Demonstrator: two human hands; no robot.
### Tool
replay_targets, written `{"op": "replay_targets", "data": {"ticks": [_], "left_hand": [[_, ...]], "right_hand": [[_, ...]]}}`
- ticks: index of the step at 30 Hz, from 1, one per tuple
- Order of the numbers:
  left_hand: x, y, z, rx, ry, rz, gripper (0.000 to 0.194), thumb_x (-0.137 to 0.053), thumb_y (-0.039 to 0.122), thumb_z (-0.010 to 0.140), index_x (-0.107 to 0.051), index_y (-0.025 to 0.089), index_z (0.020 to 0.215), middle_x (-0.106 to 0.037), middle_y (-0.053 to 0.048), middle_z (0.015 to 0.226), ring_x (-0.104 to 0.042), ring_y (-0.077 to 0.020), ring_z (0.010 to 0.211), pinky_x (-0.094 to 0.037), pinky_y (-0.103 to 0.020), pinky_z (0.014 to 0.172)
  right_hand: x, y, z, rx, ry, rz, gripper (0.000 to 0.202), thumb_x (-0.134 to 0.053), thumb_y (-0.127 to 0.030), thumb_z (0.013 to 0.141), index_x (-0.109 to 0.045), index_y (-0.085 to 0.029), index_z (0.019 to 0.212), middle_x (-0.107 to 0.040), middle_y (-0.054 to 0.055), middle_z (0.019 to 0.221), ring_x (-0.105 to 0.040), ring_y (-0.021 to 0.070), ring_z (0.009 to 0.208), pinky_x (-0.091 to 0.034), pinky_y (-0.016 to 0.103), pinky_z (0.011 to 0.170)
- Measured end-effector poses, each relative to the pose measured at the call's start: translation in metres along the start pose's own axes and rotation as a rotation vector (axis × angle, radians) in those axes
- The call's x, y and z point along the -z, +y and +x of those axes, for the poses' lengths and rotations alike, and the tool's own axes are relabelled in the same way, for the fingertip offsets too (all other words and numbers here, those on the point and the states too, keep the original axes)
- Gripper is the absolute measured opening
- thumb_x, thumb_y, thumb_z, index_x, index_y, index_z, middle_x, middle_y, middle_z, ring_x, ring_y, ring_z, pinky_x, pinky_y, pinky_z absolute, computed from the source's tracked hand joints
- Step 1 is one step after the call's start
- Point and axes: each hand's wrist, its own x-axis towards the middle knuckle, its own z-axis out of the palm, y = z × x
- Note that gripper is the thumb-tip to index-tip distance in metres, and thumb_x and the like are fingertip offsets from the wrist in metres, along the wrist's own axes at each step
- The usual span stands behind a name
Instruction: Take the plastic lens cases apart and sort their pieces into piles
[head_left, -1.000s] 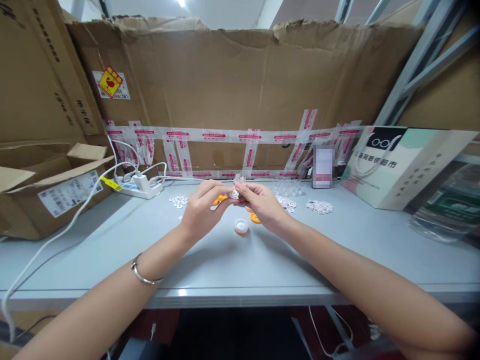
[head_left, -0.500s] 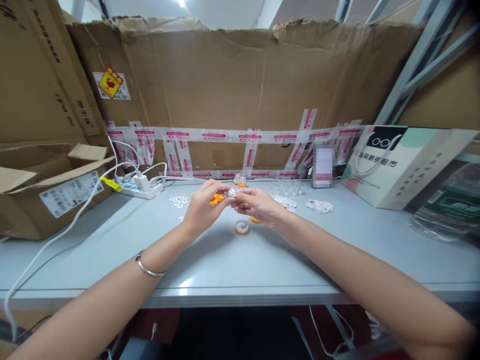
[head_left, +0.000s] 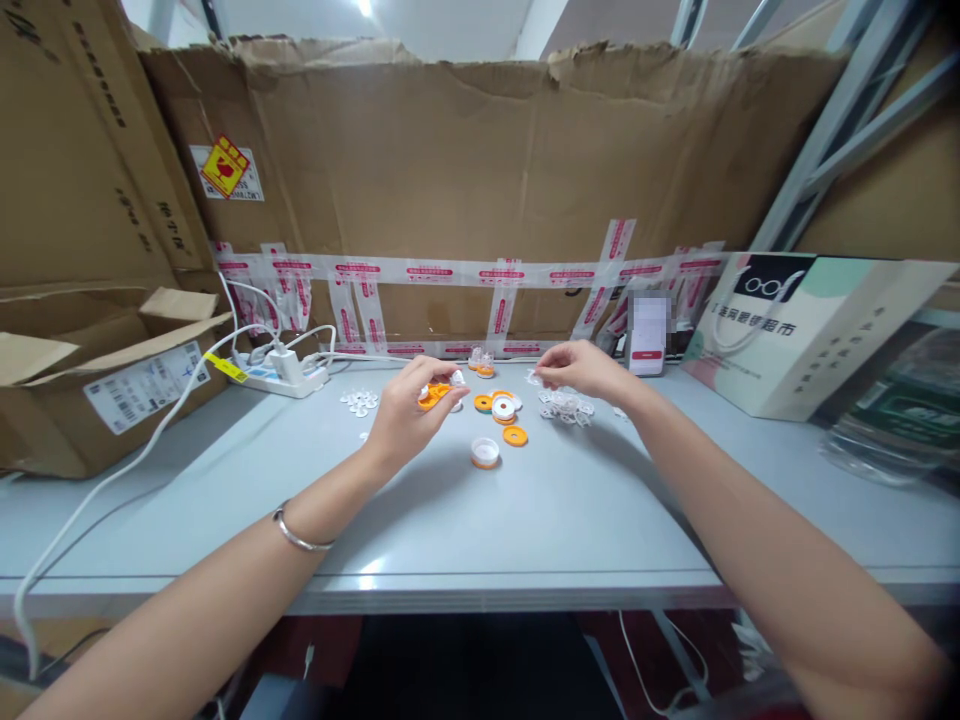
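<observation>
My left hand (head_left: 409,405) is closed on a small orange part (head_left: 434,397), with a white piece (head_left: 458,379) at the fingertips. My right hand (head_left: 576,364) is off to the right, its fingers pinched around a small clear or whitish piece (head_left: 534,377), too small to name. Below it lies a pile of small white pieces (head_left: 566,407). Between the hands lie orange and white round parts (head_left: 503,408) and a flat orange ring (head_left: 515,436). Nearer to me stands a round white cup with an orange base (head_left: 485,453).
Small white discs (head_left: 359,402) lie left of my left hand. Clear and orange parts (head_left: 481,361) stand at the back. A phone (head_left: 648,335) leans by a printed box (head_left: 787,335). On the left are a power strip (head_left: 289,378) and an open carton (head_left: 112,390).
My right hand has left my left hand and moved right to the small pieces, uncovering the round parts in the middle. My left hand has stayed in place with the orange part.
</observation>
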Motion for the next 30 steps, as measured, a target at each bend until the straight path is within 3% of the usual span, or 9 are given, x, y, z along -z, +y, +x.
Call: {"op": "replay_targets", "data": {"ticks": [3,6,15,21,25,30], "left_hand": [[0.000,-0.001,-0.001,0.018,-0.010,-0.023,0.015,-0.058,0.022,0.079,-0.058,0.017,0.093,-0.058,-0.004,0.085,-0.055,-0.0116,0.077,-0.047,-0.025,0.072],[0.000,-0.002,-0.001,0.028,-0.015,-0.046,0.015,-0.057,0.022,0.079,-0.058,0.016,0.093,-0.058,-0.004,0.086,-0.055,-0.0114,0.077,-0.048,-0.025,0.073],[0.000,-0.002,-0.001,0.048,-0.040,-0.075,0.016,-0.056,0.023,0.079,-0.058,0.016,0.094,-0.057,-0.004,0.088,-0.058,-0.0104,0.074,-0.050,-0.025,0.071],[-0.002,-0.003,-0.003,0.113,-0.056,-0.134,0.019,-0.056,0.025,0.079,-0.059,0.016,0.096,-0.061,-0.005,0.089,-0.060,-0.0116,0.073,-0.052,-0.025,0.070],[-0.005,-0.001,-0.004,0.257,-0.090,-0.248,0.026,-0.053,0.029,0.081,-0.059,0.015,0.102,-0.064,-0.006,0.088,-0.063,-0.0127,0.071,-0.054,-0.025,0.066],[-0.005,0.006,-0.001,0.407,-0.073,-0.427,0.033,-0.053,0.031,0.081,-0.056,0.012,0.108,-0.066,-0.007,0.082,-0.064,-0.0139,0.073,-0.054,-0.025,0.063]], "right_hand": [[0.013,0.016,0.006,-0.059,-0.047,-0.269,0.007,-0.057,-0.018,0.065,-0.063,-0.013,0.064,-0.063,0.003,0.059,-0.056,0.0112,0.056,-0.040,0.020,0.051],[0.018,0.029,0.013,-0.110,-0.111,-0.388,0.009,-0.056,-0.016,0.064,-0.065,-0.014,0.065,-0.064,0.003,0.060,-0.058,0.0129,0.060,-0.041,0.019,0.053],[0.019,0.041,0.017,-0.133,-0.163,-0.391,0.006,-0.059,-0.014,0.059,-0.065,-0.015,0.057,-0.064,0.002,0.056,-0.059,0.0142,0.058,-0.041,0.022,0.053],[0.019,0.027,0.010,-0.134,-0.030,-0.379,0.013,-0.064,-0.028,0.063,-0.064,-0.016,0.064,-0.065,0.005,0.062,-0.057,0.0146,0.057,-0.041,0.024,0.053],[0.002,0.007,0.002,0.056,0.068,-0.293,0.023,-0.059,-0.039,0.069,-0.063,-0.017,0.072,-0.065,0.005,0.069,-0.055,0.0137,0.060,-0.038,0.024,0.053],[-0.029,-0.027,-0.018,0.258,0.036,0.012,0.028,-0.055,-0.043,0.072,-0.063,-0.016,0.075,-0.061,0.002,0.066,-0.052,0.0114,0.059,-0.038,0.023,0.053]]}}
